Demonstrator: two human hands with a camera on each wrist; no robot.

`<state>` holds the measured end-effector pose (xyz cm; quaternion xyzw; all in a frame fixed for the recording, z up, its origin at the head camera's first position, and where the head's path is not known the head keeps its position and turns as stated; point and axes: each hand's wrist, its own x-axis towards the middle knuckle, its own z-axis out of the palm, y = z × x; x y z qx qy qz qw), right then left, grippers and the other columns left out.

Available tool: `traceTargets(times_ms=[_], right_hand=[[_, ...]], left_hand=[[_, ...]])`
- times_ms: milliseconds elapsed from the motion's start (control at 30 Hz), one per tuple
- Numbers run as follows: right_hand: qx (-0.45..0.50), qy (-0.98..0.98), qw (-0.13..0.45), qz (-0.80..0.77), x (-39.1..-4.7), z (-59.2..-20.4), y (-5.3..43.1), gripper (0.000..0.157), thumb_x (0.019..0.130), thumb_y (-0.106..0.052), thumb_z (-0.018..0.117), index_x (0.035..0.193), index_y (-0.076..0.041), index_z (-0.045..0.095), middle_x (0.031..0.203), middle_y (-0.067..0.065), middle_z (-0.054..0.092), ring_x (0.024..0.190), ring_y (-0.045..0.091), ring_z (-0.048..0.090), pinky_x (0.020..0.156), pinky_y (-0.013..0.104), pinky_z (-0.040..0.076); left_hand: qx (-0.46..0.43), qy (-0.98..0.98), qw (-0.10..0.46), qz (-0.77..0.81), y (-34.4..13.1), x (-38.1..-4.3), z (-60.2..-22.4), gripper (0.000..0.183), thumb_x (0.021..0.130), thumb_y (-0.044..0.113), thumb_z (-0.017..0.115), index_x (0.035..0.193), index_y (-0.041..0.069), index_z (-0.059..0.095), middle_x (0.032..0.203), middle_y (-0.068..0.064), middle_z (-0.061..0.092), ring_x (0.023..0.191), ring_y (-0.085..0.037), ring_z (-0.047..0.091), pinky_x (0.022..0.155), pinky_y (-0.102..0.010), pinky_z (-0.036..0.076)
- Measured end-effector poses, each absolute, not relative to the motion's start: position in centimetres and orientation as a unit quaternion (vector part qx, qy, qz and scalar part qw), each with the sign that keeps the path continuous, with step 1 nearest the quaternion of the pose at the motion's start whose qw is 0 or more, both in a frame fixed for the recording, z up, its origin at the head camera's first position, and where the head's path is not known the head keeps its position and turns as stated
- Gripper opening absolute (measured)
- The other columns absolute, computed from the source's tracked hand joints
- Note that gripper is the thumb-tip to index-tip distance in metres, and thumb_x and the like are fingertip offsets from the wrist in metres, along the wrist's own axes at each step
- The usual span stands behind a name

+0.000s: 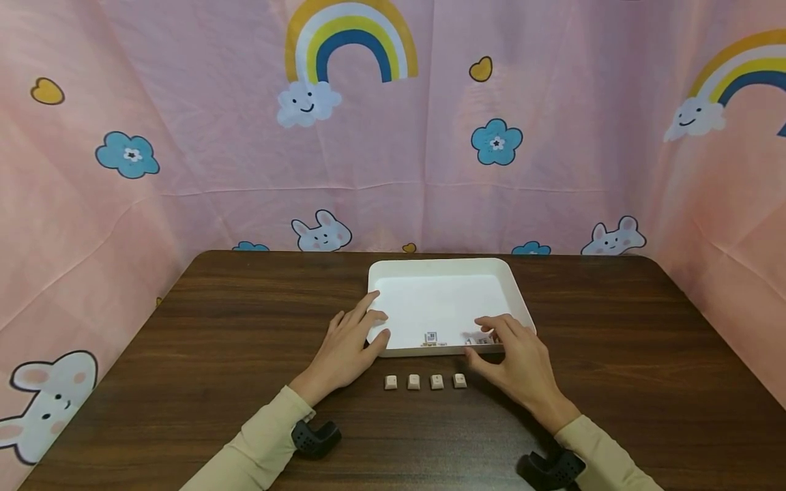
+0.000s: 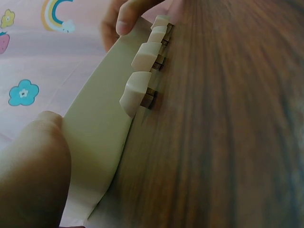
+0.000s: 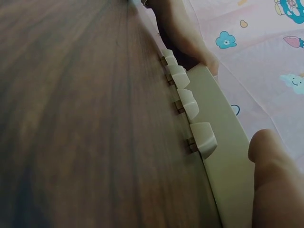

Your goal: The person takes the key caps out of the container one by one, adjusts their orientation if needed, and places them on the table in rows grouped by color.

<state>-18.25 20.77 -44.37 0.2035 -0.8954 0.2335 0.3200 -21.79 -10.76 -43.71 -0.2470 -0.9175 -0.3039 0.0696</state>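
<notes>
A white shallow tray lies on the table. At its left end my left hand reaches over the rim with fingers spread, its thumb near the front left corner. My right hand is over the front right corner, fingers bent above the inside and thumb by the front wall, with a gap between them. Several small parts lie inside along the front wall, some partly hidden by the right hand. Before the tray stand several pale keycaps in a row; the left wrist view shows a dark piece beneath the nearest keycap.
The dark wood-grain table extends to both sides of the tray. Behind it hangs a pink patterned cloth. A black wrist device sits at the left cuff, another device at the right.
</notes>
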Motion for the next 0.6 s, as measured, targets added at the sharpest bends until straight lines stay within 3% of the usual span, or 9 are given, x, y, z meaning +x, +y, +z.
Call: traceTargets(times_ms=[333, 600], right_hand=[[0.269, -0.853, 0.316, 0.316, -18.12, -44.2, 20.83, 0.031, 0.087, -0.028, 0.077, 0.111, -0.01, 0.07, 0.103, -0.001, 0.065, 0.086, 0.01, 0.06, 0.075, 0.019, 0.048], [0.331, -0.793, 0.376, 0.347, -18.81, -44.43, 20.55, 0.026, 0.098, -0.031, 0.063, 0.09, -0.008, 0.073, 0.096, 0.004, 0.066, 0.082, 0.013, 0.064, 0.074, 0.018, 0.052]], left_hand=[[-0.247, -0.918, 0.07, -0.302, -10.78, -21.76, -43.79, 0.034, 0.107, 0.039, 0.049, 0.129, 0.016, 0.061, 0.168, -0.004, 0.027, 0.138, -0.038, 0.05, 0.114, -0.073, 0.02], [-0.246, -0.918, 0.062, -0.305, -10.78, -21.78, -43.76, 0.034, 0.107, 0.039, 0.048, 0.13, 0.018, 0.06, 0.168, -0.003, 0.026, 0.139, -0.037, 0.049, 0.115, -0.072, 0.019]])
